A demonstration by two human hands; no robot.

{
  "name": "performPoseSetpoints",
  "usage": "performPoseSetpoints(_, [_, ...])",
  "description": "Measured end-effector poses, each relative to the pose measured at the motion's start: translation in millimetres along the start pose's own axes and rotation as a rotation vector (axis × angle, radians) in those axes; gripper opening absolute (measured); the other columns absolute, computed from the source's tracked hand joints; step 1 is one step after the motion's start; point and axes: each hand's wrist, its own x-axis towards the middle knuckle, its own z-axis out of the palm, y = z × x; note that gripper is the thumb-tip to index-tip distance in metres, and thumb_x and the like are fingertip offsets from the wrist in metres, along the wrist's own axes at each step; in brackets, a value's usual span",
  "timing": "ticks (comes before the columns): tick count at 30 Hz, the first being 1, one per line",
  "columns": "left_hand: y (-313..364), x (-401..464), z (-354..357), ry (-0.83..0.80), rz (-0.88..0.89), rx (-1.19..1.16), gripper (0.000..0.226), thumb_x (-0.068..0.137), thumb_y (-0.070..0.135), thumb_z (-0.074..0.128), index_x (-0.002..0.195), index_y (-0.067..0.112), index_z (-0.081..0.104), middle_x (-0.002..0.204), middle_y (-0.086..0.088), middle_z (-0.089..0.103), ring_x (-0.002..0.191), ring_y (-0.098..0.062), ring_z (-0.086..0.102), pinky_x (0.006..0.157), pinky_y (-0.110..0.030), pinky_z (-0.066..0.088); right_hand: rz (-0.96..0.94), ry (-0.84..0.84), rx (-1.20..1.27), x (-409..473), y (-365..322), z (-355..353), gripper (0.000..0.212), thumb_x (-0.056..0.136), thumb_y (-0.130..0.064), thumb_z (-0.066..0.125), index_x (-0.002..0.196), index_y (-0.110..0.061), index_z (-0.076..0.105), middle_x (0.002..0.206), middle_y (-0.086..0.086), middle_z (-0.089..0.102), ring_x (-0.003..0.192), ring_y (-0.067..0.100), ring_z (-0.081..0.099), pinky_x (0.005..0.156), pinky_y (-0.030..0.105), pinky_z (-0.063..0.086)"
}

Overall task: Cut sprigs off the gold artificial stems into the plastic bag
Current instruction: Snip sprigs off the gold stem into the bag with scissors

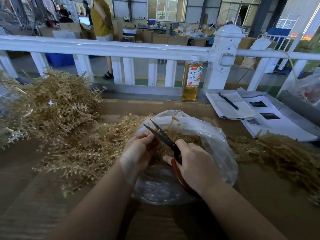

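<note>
A clear plastic bag (216, 135) lies open in front of me, with cut gold sprigs (187, 135) inside. My right hand (195, 163) grips dark scissors (162, 134) with red-brown handles, their blades parted over the bag's mouth. My left hand (138, 151) pinches a small stem piece right at the blades; the piece is mostly hidden by my fingers. A heap of gold artificial stems (52, 108) lies at the left and spreads toward the bag.
More gold stems (280, 153) lie to the right. A bottle of amber drink (191, 80) stands by the white railing (121, 49). An open notebook with a pen (228, 101) and printed sheets (270, 118) lie at the back right. A person stands beyond the railing.
</note>
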Motion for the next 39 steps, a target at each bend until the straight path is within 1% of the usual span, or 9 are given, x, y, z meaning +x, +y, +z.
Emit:
performPoseSetpoints(4, [2.4, -2.3, 0.5, -0.013, -0.008, 0.014, 0.024, 0.093, -0.003, 0.045, 0.076, 0.006, 0.06, 0.077, -0.01, 0.066, 0.073, -0.02, 0.062, 0.069, -0.028, 0.056, -0.002, -0.01, 0.03, 0.8, 0.9, 0.4, 0.038, 0.09, -0.062, 0.042, 0.104, -0.027, 0.047, 0.083, -0.005, 0.058, 0.076, 0.014, 0.055, 0.067, 0.025, 0.045])
performPoseSetpoints(7, [3.7, -4.3, 2.5, -0.012, -0.024, 0.019, 0.023, 0.092, -0.003, 0.048, 0.076, 0.006, 0.061, 0.075, -0.009, 0.064, 0.066, -0.017, 0.063, 0.061, -0.026, 0.058, 0.002, -0.038, 0.072, 0.7, 1.7, 0.0, 0.034, 0.09, -0.063, 0.043, 0.097, -0.029, 0.042, 0.078, -0.007, 0.055, 0.069, 0.011, 0.051, 0.063, 0.023, 0.037])
performPoseSetpoints(11, [4.8, -4.8, 1.2, -0.006, -0.044, 0.019, 0.022, 0.091, -0.001, 0.05, 0.073, 0.007, 0.059, 0.062, -0.005, 0.063, 0.056, -0.014, 0.064, 0.055, -0.024, 0.056, 0.018, -0.06, 0.116, 1.2, 3.1, -0.9, 0.034, 0.089, -0.065, 0.042, 0.093, -0.031, 0.039, 0.076, -0.007, 0.056, 0.069, 0.013, 0.053, 0.062, 0.025, 0.039])
performPoseSetpoints(15, [4.3, -4.5, -0.4, -0.006, -0.049, 0.011, 0.018, 0.09, -0.002, 0.05, 0.076, 0.006, 0.058, 0.06, -0.005, 0.064, 0.056, -0.014, 0.065, 0.056, -0.025, 0.057, 0.015, -0.061, 0.115, 0.7, 4.2, -0.6, 0.034, 0.088, -0.065, 0.043, 0.092, -0.031, 0.04, 0.073, -0.008, 0.054, 0.066, 0.012, 0.051, 0.061, 0.025, 0.037])
performPoseSetpoints(23, [3.2, -7.2, -0.4, -0.005, -0.021, 0.018, 0.021, 0.09, -0.006, 0.048, 0.076, 0.006, 0.058, 0.075, -0.009, 0.064, 0.071, -0.019, 0.062, 0.062, -0.026, 0.058, -0.014, -0.021, 0.02, -0.9, 7.8, 0.6, 0.04, 0.087, -0.065, 0.041, 0.101, -0.028, 0.048, 0.077, -0.007, 0.057, 0.07, 0.013, 0.056, 0.062, 0.023, 0.041])
performPoseSetpoints(29, [3.0, -7.1, 3.1, 0.036, -0.002, 0.047, 0.024, 0.09, -0.007, 0.047, 0.074, 0.004, 0.062, 0.068, -0.007, 0.069, 0.063, -0.017, 0.067, 0.056, -0.025, 0.057, -0.022, 0.0, -0.017, -2.5, 8.5, 0.4, 0.043, 0.086, -0.067, 0.039, 0.104, -0.028, 0.048, 0.081, -0.007, 0.057, 0.075, 0.013, 0.055, 0.066, 0.023, 0.044])
performPoseSetpoints(31, [2.4, -6.9, 3.4, 0.04, 0.007, 0.088, 0.024, 0.09, -0.007, 0.048, 0.076, 0.003, 0.064, 0.069, -0.008, 0.07, 0.062, -0.017, 0.067, 0.058, -0.026, 0.057, -0.016, -0.004, -0.003, -2.9, 8.1, 0.7, 0.043, 0.086, -0.066, 0.039, 0.105, -0.028, 0.048, 0.083, -0.006, 0.058, 0.077, 0.013, 0.056, 0.068, 0.025, 0.047])
performPoseSetpoints(35, [0.7, -7.3, 5.4, 0.045, -0.003, 0.158, 0.017, 0.089, -0.007, 0.049, 0.083, 0.0, 0.064, 0.076, -0.011, 0.068, 0.069, -0.021, 0.066, 0.076, -0.033, 0.056, 0.002, -0.011, 0.024, -3.1, 7.4, 1.2, 0.04, 0.088, -0.064, 0.041, 0.104, -0.028, 0.047, 0.083, -0.006, 0.057, 0.077, 0.013, 0.056, 0.067, 0.024, 0.044])
performPoseSetpoints(39, [1.7, -7.7, 6.3, 0.043, -0.013, 0.165, 0.016, 0.089, -0.007, 0.049, 0.086, -0.001, 0.063, 0.079, -0.013, 0.066, 0.072, -0.022, 0.064, 0.079, -0.034, 0.054, 0.003, -0.032, 0.032, -1.3, 6.6, 0.8, 0.041, 0.09, -0.063, 0.042, 0.107, -0.027, 0.048, 0.085, -0.004, 0.06, 0.078, 0.015, 0.059, 0.07, 0.025, 0.047])
